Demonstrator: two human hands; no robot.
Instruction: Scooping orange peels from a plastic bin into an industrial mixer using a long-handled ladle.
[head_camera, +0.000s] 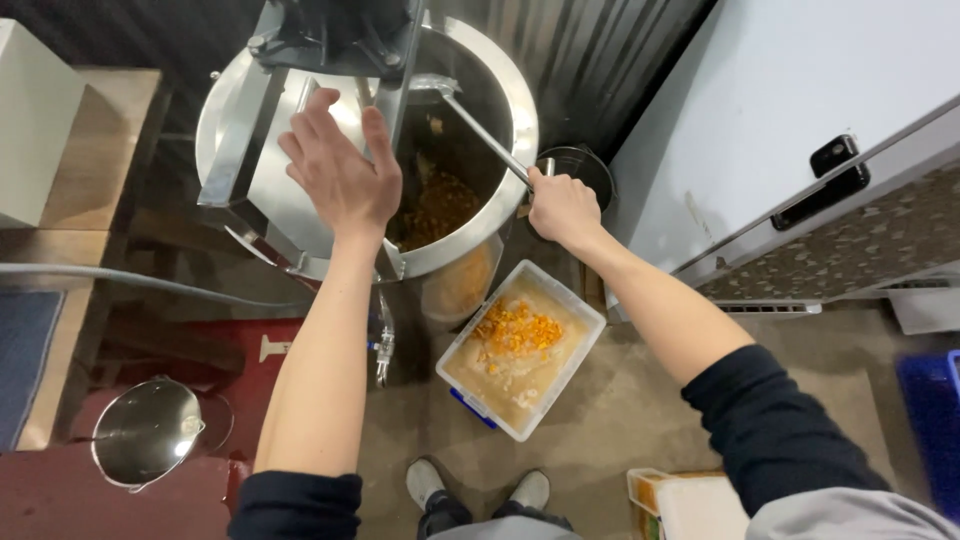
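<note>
- Left hand (340, 175), fingers spread, rests on the steel vat (500, 90) lid.
- Right hand (562, 207) grips the ladle handle (485, 135).
- Plastic tub (520, 350) of orange food sits below.

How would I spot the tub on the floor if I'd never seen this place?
Start at the big steel vat that the left hand rests on while the right hand grips a ladle. On the floor just below its rim sits a clear rectangular tub with blue clips. Unlike the round steel lid to the left, it holds beige mash topped with orange bits.
</note>
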